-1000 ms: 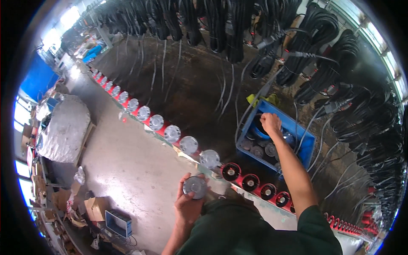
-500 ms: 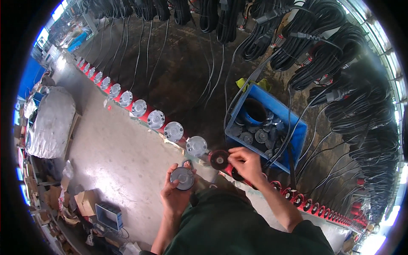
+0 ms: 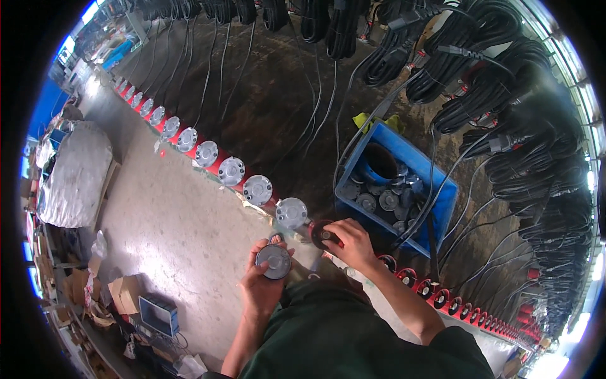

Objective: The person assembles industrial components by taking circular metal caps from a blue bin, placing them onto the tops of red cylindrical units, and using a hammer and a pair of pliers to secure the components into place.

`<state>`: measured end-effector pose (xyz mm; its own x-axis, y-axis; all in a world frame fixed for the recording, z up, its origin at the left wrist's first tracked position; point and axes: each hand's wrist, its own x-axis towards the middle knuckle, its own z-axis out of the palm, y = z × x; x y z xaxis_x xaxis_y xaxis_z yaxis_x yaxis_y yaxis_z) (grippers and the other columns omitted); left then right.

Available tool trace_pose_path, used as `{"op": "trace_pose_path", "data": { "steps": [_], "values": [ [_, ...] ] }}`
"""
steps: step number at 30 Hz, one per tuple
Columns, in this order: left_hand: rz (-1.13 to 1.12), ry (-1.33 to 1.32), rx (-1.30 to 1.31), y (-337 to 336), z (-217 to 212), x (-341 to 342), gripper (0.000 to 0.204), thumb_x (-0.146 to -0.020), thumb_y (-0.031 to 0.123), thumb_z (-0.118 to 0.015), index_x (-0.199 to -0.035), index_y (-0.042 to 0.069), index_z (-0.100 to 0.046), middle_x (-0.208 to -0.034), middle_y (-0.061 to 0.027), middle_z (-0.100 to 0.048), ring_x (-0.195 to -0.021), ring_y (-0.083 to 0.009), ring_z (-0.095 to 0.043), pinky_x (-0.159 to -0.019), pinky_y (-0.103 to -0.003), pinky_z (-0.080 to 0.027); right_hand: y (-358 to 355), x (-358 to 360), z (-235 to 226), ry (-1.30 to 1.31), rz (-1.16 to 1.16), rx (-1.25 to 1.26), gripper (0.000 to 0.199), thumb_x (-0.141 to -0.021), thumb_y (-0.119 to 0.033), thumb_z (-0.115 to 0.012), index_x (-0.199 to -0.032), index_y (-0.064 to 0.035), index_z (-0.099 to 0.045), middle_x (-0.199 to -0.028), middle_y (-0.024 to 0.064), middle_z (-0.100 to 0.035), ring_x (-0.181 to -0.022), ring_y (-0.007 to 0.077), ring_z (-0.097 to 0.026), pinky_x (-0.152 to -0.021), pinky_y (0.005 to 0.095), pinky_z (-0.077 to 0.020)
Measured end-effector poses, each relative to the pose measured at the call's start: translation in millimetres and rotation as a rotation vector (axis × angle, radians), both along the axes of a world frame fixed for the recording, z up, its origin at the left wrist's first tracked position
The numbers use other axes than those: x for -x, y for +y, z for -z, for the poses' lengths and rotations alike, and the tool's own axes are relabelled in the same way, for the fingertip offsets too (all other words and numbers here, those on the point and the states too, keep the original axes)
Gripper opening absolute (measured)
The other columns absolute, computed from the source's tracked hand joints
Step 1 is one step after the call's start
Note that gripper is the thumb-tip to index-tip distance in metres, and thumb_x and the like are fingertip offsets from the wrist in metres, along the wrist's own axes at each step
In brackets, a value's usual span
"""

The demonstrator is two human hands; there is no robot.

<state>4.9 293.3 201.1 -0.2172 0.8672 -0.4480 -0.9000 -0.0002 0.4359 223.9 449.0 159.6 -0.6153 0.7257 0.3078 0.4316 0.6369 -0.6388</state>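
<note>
My left hand [image 3: 260, 292] is wrapped round a round grey metal end cap [image 3: 275, 261] with a dark rim, held in front of my body. At the open end of a red cylinder [image 3: 317, 235] in the long row, my right hand [image 3: 355, 245] is closed with its fingertips against the dark round face, near its centre. Those fingers hide whether anything small is between them. Just left of this cylinder, another one wears a fitted silver cap [image 3: 291, 213]. Farther left several more capped ends line up, and to the right the cylinders show dark uncapped ends [image 3: 425, 290].
A blue crate [image 3: 444, 215] of loose grey caps and a dark ring stands beyond my right hand, with a yellow-green cloth [image 3: 392, 124] behind it. Bundled black power cables [image 3: 467, 76] line the far side, their leads crossing the dark table. A cardboard box [image 3: 125, 294] sits on the floor.
My right hand has moved left, from beside the dark cylinder end onto it. My left hand with the end cap has stayed nearly in place.
</note>
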Motion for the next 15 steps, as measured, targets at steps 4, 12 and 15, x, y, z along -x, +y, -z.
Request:
{"op": "trace_pose_path", "data": {
  "steps": [4,12,15],
  "values": [
    [0.021,0.0,-0.007,-0.3,1.0,-7.0,0.054,-0.091,0.016,-0.063,-0.143,0.014,-0.052,-0.143,-0.025,-0.059,-0.133,-0.043,-0.058,-0.111,-0.059,-0.049,2.3,-1.8,0.9,-0.037,-0.034,-0.022,0.038,-0.077,-0.01,-0.086,-0.112,-0.0064,-0.071,-0.107,0.0091,-0.072,-0.097,0.0315,-0.068,-0.086,0.0415,-0.0569],
    [0.076,-0.059,-0.008,9.7,-11.9,-16.4,0.052,-0.092,0.022,-0.063,-0.142,0.014,-0.052,-0.145,-0.022,-0.058,-0.133,-0.0424,-0.058,-0.111,-0.058,-0.048,5.5,-5.4,-6.7,-0.097,-0.108,-0.05,0.046,-0.077,-0.012,-0.088,-0.118,-0.0051,-0.067,-0.109,0.0093,-0.069,-0.102,0.0311,-0.067,-0.09,0.0407,-0.0555],
    [0.092,-0.104,-0.023,14.5,-13.4,-17.8,0.051,-0.093,0.025,-0.062,-0.142,0.013,-0.052,-0.146,-0.021,-0.058,-0.133,-0.043,-0.057,-0.112,-0.058,-0.047,1.4,-5.4,-24.3,0.002,-0.031,-0.014,0.05,-0.078,-0.017,-0.089,-0.121,-0.0058,-0.068,-0.112,0.0099,-0.069,-0.104,0.0311,-0.068,-0.088,0.0411,-0.0572]
  ]
}}
